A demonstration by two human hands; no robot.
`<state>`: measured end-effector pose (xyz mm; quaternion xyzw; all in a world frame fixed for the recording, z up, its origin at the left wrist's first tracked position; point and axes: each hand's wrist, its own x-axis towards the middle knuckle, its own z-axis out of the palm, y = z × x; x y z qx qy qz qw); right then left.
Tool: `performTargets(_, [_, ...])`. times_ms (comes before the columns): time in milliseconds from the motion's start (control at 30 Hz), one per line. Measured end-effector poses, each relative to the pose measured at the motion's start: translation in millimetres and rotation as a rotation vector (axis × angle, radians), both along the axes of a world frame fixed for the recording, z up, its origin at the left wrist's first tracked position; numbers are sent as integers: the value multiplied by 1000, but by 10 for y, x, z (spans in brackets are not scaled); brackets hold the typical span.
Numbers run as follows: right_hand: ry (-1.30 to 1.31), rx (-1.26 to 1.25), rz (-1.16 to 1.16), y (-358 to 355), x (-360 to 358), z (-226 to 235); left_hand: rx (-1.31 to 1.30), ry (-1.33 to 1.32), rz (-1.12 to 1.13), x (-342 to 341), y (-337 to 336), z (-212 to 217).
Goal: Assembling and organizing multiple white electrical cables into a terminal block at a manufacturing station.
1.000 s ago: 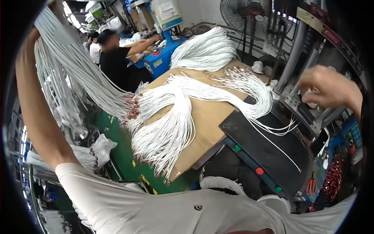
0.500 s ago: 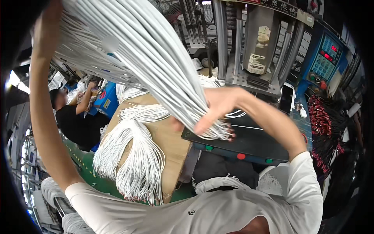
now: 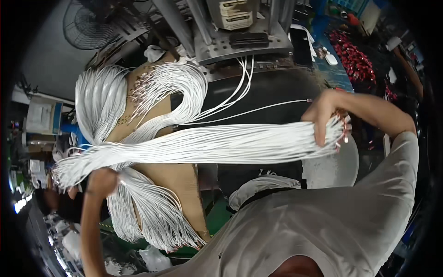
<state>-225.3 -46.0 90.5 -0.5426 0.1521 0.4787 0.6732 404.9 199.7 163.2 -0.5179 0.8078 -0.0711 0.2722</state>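
A long bundle of white wires (image 3: 221, 144) stretches level across the view in front of me. My right hand (image 3: 323, 113) is closed over it near its right end, where reddish-copper terminals (image 3: 342, 129) stick out past the fingers. At the other side my left hand (image 3: 102, 181) is curled against the underside of the bundle, near its frayed left end; its fingers are partly hidden. Beneath the bundle lie more white wires: a looped hank (image 3: 189, 87) behind it, a bunch (image 3: 159, 210) in front, and a shiny grey-white bunch (image 3: 100, 99) at the left.
Cardboard (image 3: 180, 180) lies under the wires. Beyond stands a press with a perforated metal plate (image 3: 210, 54), beside a black work surface (image 3: 272, 85). A phone (image 3: 301, 46) and red-tipped dark wires (image 3: 353, 57) are at the right. A fan (image 3: 90, 25) stands far left.
The bundle has swung down from a steep slant to level. My left hand has come down from the top left, and my right hand has moved right. The view has shifted.
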Motion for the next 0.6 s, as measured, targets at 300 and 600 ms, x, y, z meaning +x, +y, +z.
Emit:
performTargets(300, [254, -540, -59, -938, -278, -307, -511, 790, -51, -1872, -826, -1493])
performTargets(600, [43, -501, -347, -1173, -352, -290, -324, 847, -123, -984, -1398, -1531])
